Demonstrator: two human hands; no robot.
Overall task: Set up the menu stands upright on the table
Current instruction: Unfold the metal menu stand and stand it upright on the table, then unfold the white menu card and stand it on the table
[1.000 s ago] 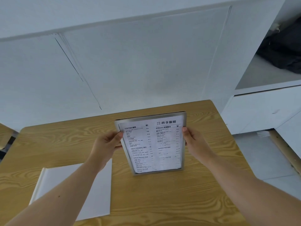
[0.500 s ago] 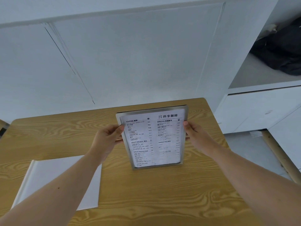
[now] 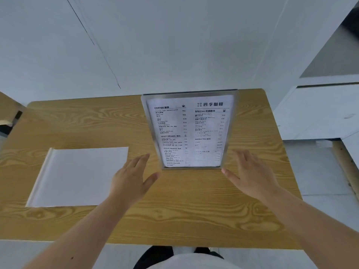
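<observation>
The menu stand [image 3: 191, 131] hides its own foot; its lower print blurs unreadable

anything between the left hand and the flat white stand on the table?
Nothing visible. The left hand is open above bare wood, and the flat white stand lies just to its left with a clear strip of table between them. The upright menu stand sits on the hand's other side, out of that path.
</observation>
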